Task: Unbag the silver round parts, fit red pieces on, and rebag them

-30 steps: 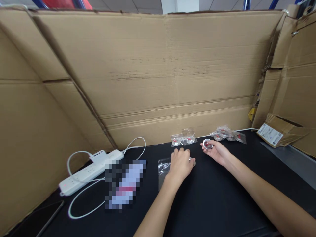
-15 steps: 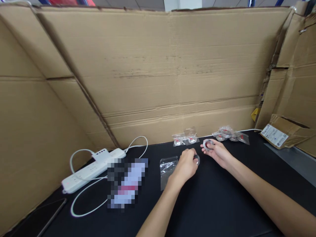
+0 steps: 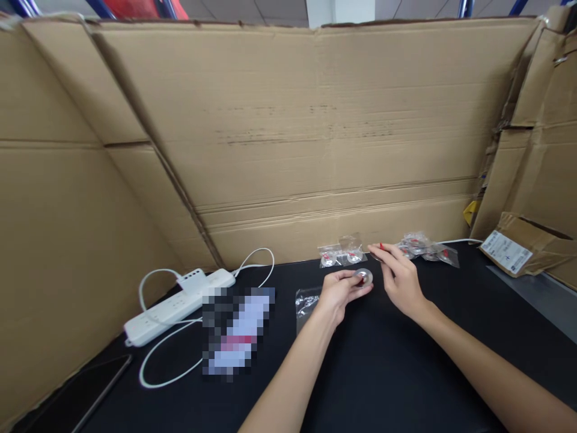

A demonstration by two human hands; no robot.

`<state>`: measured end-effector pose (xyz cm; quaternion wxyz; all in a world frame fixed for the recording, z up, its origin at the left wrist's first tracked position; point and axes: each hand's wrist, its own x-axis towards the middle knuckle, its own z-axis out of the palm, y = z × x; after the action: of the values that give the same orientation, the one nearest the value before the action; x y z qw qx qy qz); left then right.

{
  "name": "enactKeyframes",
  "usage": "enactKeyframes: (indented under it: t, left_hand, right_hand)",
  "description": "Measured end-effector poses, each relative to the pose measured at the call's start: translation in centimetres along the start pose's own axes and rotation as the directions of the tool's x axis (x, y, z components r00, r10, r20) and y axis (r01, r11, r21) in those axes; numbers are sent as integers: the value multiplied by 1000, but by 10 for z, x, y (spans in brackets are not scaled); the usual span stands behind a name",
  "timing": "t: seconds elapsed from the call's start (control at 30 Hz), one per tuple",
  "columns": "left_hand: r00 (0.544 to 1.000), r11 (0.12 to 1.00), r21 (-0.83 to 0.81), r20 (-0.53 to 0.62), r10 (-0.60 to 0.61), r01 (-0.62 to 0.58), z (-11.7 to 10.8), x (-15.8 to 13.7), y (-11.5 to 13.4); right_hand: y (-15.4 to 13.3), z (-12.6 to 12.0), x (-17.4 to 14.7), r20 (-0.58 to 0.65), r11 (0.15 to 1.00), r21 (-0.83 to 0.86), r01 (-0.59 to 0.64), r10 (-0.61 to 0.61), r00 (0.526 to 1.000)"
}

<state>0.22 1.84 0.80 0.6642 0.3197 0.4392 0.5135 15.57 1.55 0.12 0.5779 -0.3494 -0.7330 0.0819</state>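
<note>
My left hand [image 3: 336, 296] pinches a small round roll of clear tape [image 3: 366, 277], with a red patch by its centre. To its right, my right hand [image 3: 402, 287] is closed on a second roll [image 3: 375, 256]. That one is turned nearly edge-on and partly covered by the fingers; a bit of red shows at its top. The two rolls are a short gap apart, above the black table. A clear plastic bag [image 3: 305, 305] lies flat beside my left wrist and is partly hidden by it.
Bagged rolls [image 3: 343, 255] lie by the cardboard wall [image 3: 288, 144], with several more [image 3: 426, 248] behind my right hand. An opened carton [image 3: 525, 243] stands at right. At left are a power strip [image 3: 171, 310] with white cables, a blurred-out item [image 3: 241, 331] and a dark flat device [image 3: 81, 394].
My left hand has turned, so its roll now faces up and shows more. My right hand has rotated palm-down, tipping its roll edge-on. The view has shifted slightly.
</note>
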Motion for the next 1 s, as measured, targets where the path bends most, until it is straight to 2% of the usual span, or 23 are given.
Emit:
enactKeyframes:
  t: [0.07, 0.13, 0.17, 0.23, 0.33, 0.5, 0.7, 1.0]
  left_hand:
    - [1000, 1000, -21, 22, -6, 6, 2, 0, -2]
    - [999, 998, -55, 41, 14, -11, 3, 0, -3]
    - [998, 997, -66, 48, 30, -27, 4, 0, -4]
    - [997, 997, -66, 59, 53, -49, 4, -1, -5]
    - [996, 997, -60, 65, 52, -48, 3, -1, -5]
    - [997, 982, -188, 70, 22, -9, 3, 1, -6]
    - [985, 954, -281, 159, -66, 109, 5, 1, -9]
    - [986, 960, -274, 165, -17, 62, 2, 2, -10]
  right_hand:
    - [1, 3, -4, 16, 1000, 4, -6, 6, 1000]
    - [4, 8, -10, 160, 999, -33, -21, 26, 987]
    - [7, 11, -13, 260, 998, -66, -22, 38, 965]
    - [13, 15, -19, 381, 991, -123, -51, 95, 920]
    - [19, 17, -21, 448, 982, -167, -84, 151, 881]
    - [18, 15, -15, 428, 984, -134, -118, 165, 889]
    - [11, 20, -15, 338, 986, -59, -159, 169, 926]
    - [1, 30, -14, 277, 976, -56, -211, 218, 936]
